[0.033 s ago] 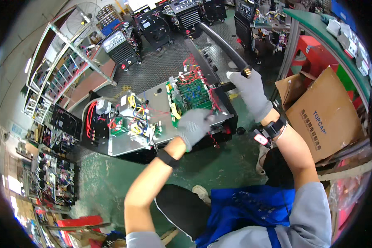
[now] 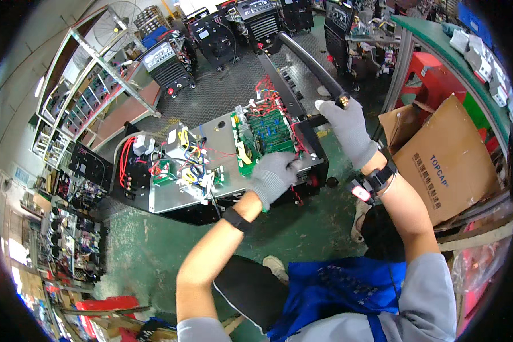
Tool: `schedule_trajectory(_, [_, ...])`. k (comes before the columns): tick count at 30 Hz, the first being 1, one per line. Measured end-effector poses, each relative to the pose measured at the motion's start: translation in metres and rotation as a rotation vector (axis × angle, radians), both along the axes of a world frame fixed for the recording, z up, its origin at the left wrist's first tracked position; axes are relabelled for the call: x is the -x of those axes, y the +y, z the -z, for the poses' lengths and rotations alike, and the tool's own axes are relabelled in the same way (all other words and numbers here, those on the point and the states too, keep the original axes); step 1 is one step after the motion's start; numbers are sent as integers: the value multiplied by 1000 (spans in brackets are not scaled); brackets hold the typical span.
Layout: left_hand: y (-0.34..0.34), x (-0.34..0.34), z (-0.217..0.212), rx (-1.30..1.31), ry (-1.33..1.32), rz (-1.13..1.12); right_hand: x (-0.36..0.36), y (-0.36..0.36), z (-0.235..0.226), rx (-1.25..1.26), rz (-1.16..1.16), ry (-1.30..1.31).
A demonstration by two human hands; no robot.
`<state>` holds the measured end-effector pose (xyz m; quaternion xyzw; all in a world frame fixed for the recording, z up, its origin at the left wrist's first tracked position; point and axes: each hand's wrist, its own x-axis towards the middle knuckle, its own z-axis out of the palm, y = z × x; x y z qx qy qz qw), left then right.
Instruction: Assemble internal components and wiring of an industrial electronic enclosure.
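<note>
My right hand (image 2: 350, 130), in a grey glove, is closed around the near end of a long black bar (image 2: 313, 65) with brass-coloured fittings at its tip. The bar runs alongside the upright black panel (image 2: 280, 80) of an opened machine. My left hand (image 2: 272, 175), also gloved, has its fingers curled over the machine's near edge, beside a green circuit board (image 2: 268, 135); anything pinched in them is hidden. Red wires (image 2: 275, 101) cross the board's far side. On the metal plate (image 2: 214, 130) to the left sit wire bundles (image 2: 192, 157) and small modules.
An open cardboard box (image 2: 450, 159) stands at the right, below a green-topped bench (image 2: 439, 35). Several black wheeled machines (image 2: 211, 40) line the back on a dark textured mat. A metal rack (image 2: 97, 74) is at the left. A blue apron (image 2: 336, 290) covers my lap.
My left hand has shifted slightly right along the machine's near edge, going from blurred to sharp. The right hand keeps its place at the bar's end.
</note>
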<state>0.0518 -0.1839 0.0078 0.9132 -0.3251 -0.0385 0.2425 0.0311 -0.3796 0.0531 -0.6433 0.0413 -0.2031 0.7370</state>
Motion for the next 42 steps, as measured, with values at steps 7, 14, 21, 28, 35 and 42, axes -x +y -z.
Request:
schedule_trajectory(7, [12, 71, 29, -332, 302, -140, 32, 8, -8, -45, 104, 5])
schedule_trajectory(14, [16, 86, 115, 1002, 1062, -111, 60, 15, -12, -94, 115, -10])
schedule_trajectory(21, [122, 99, -2, 619, 757, -110, 78, 20, -21, 576, 572, -290])
schedule_trajectory(28, [167, 99, 2, 616, 908, 94, 110, 134, 11, 1399, -288, -566])
schedule_trajectory(35, [197, 69, 18, 421, 697, -18, 97, 86, 28, 1482, -544, -50])
schedule_trajectory(42, [134, 75, 52, 79, 139, 34, 103, 116, 48, 1291, -559, 8])
